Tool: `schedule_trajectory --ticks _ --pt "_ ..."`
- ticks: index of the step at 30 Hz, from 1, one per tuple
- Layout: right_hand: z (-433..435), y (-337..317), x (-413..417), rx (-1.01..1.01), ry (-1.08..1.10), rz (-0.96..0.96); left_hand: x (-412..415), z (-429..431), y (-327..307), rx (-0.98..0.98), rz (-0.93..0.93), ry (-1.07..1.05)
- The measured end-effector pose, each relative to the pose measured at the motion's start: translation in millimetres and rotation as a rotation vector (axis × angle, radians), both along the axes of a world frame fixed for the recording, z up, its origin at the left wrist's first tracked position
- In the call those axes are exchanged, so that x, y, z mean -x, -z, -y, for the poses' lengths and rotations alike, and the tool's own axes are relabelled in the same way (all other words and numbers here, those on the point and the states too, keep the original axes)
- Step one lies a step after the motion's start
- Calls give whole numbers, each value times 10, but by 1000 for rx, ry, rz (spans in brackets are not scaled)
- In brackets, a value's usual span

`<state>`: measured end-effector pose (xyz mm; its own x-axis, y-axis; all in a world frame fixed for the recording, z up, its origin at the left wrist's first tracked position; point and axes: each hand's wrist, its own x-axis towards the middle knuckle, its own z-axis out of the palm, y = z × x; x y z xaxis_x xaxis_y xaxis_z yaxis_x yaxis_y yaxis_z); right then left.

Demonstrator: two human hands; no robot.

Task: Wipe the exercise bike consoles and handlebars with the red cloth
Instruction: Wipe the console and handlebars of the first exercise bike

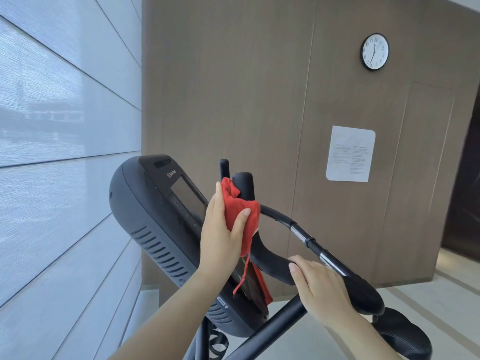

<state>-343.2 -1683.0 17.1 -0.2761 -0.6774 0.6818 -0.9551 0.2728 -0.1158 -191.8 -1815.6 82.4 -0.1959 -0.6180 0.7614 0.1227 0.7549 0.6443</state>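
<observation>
The red cloth (242,214) is bunched in my left hand (223,237), pressed against the base of the upright black handlebar post (244,185), right beside the dark console (155,216) with its screen (188,194). A loose red thread hangs down from the cloth. My right hand (318,287) rests flat on the curved black handlebar (311,240), fingers together, gripping nothing I can see. The console tilts left in the head view.
A frosted glass wall (65,152) runs along the left. Behind the bike is a brown panelled wall with a clock (374,51) and a paper notice (350,153). A black padded part (405,333) of the bike sits at lower right. Pale floor lies below.
</observation>
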Motion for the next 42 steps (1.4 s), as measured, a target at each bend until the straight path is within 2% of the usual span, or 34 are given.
schedule_trajectory --ticks 6,11,15,19,21,25,32,35,39,42 --pt "-8 -10 7 -15 -8 1 16 64 -133 -21 -14 25" --pt "-1 -7 -1 6 3 1 -53 -8 163 46 67 38" --pt "-3 -2 -8 27 -5 -7 -96 8 244 -21 69 59" --pt "-6 3 8 34 -7 -10 -105 29 13 -115 -40 106" --pt "-6 15 12 31 -11 -7 -111 63 -172 -99 -70 73" --pt "-13 4 11 13 -4 -16 -87 74 -312 -16 19 44" --pt "-21 -32 -33 -5 -27 8 -157 31 89 -56 190 4" --pt "-48 -45 15 -31 -85 77 -224 10 125 -17 234 -82" --pt "-116 -113 189 9 -302 354 -279 -32 -50 -10 78 -180" --pt "-160 -149 376 31 -378 392 -194 -126 -214 -46 17 -199"
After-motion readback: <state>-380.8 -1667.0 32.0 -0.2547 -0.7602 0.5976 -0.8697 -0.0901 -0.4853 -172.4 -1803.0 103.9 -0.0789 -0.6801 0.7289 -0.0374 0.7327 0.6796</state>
